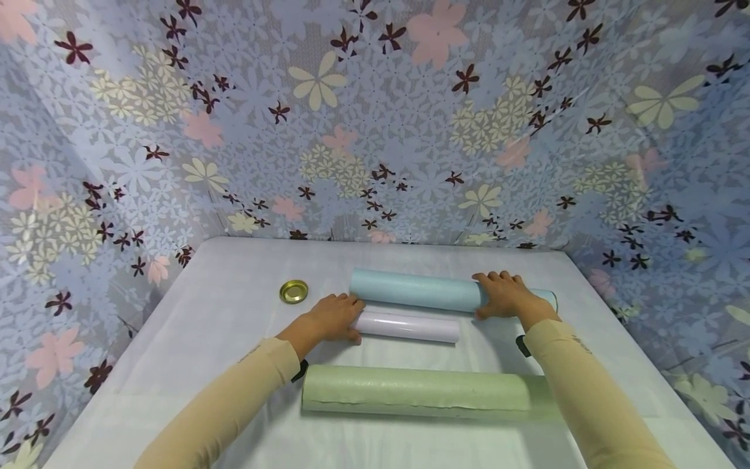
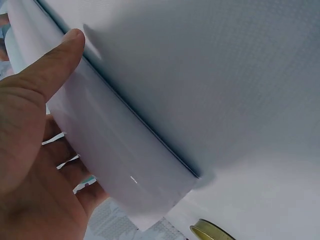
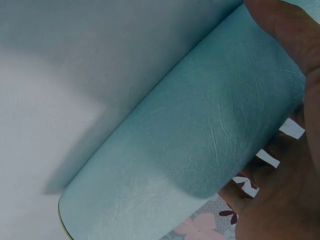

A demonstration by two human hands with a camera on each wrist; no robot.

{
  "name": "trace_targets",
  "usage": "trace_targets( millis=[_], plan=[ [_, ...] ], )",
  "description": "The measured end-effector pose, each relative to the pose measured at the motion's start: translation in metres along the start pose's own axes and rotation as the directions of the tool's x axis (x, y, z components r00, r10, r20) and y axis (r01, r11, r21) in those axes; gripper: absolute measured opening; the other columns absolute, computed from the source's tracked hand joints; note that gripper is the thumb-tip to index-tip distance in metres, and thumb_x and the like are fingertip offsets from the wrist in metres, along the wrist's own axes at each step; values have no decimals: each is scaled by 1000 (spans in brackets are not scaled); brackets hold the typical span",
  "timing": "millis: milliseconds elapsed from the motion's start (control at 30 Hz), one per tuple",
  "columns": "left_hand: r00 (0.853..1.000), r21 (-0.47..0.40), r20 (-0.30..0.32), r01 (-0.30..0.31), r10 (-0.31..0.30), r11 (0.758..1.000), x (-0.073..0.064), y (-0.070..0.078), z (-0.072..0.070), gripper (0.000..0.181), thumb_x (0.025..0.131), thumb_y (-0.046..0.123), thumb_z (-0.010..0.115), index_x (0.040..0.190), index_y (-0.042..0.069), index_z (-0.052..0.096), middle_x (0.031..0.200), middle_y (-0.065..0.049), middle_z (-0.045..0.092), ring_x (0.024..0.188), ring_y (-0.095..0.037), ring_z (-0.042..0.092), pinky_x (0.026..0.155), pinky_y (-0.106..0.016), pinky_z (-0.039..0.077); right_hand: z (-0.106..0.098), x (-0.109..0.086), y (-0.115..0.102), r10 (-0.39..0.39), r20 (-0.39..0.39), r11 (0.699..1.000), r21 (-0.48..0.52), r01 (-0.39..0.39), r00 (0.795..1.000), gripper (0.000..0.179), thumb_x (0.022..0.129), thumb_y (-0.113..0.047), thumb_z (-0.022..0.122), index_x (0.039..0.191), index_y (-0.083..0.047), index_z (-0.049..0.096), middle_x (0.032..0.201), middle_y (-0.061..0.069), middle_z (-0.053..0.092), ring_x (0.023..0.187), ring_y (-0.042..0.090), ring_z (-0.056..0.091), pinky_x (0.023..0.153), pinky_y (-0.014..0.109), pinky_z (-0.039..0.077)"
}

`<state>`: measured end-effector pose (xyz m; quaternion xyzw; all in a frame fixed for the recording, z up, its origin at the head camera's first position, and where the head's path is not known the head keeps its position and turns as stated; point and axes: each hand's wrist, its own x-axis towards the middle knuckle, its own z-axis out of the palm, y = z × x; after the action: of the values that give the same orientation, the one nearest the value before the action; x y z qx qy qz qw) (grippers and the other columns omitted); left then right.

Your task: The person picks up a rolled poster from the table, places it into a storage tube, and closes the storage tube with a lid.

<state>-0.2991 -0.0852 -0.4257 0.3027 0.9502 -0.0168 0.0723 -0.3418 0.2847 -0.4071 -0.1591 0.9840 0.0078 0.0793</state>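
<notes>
My left hand [image 1: 329, 319] grips the left end of a glossy white roll [image 1: 410, 327]. In the left wrist view the thumb lies along the near side of the white roll [image 2: 122, 137] and the other fingers reach round its far side. Those fingertips are close to the left end of a longer light blue roll [image 1: 418, 290]; whether they touch it I cannot tell. My right hand [image 1: 505, 297] holds the blue roll near its right end, thumb and fingers on opposite sides. The right wrist view shows creased texture on the blue roll [image 3: 185, 135].
A pale green roll [image 1: 418, 392] lies across the table's near part, partly behind the right forearm. Left of the rolls is a round gold-coloured lid [image 1: 293, 292]. White cloth covers the table [image 1: 234, 286]; a flowered curtain [image 1: 375, 130] hangs behind and at both sides.
</notes>
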Motion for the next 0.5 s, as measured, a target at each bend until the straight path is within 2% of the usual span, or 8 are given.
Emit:
trace_targets(
  millis=[500],
  plan=[
    [1000,20,3,-4,4,1000,2,1,5,62,80,48,69,125,11,49,120,-6,58,109,-22,57,90,-37,48,7,5,2,17,29,1000,15,-18,999,90,72,-46,77,142,-7,35,134,26,47,121,49,42,94,64,33]
  ],
)
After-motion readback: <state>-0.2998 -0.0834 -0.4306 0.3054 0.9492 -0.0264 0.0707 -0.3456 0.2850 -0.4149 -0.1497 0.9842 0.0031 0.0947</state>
